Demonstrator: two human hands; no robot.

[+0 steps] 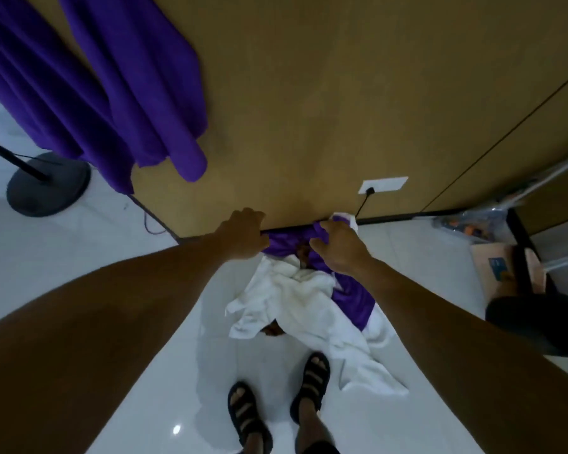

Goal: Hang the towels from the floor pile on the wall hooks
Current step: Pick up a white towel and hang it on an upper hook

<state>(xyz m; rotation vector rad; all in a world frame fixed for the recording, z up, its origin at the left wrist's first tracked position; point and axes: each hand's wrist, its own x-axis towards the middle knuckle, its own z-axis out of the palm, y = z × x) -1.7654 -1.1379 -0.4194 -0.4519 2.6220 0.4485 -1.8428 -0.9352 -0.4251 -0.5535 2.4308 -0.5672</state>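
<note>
Down at the foot of the wall (pixel 309 109), 12 o'clock from my sandals (pixel 311 381), sits the pile. Both hands are into the purple towel (pixel 354 299). The left hand (pixel 243 235) has its fingers (pixel 258 245) curled on the towel's 9 o'clock edge, and the right hand (pixel 338 247) is bunching the fabric at 3 o'clock.

What I'd worry about:
- The white towel (pixel 292 299) lies draped over the purple one, so a straight lift probably drags it up too.
- Its tail trails toward 5 o'clock, just beside my right foot. Stepping on it on this glossy floor (pixel 79 257) looks like a slip waiting to happen.
- A cable (pixel 363 204) drops from the socket (pixel 382 185) right to the pile near the right hand, so it could snag.
- Something brown (pixel 273 329) pokes out under the white towel, and I can't tell what.

Around: 2 purple towels (pixel 112 93) already hang at 10 o'clock, and the hooks themselves are out of view. A round stand base (pixel 48 183) sits under them at 9 o'clock, which crowds where I'd stand to hang the next one. There's a cardboard box (pixel 495 260) and dark clutter at 3 o'clock.
</note>
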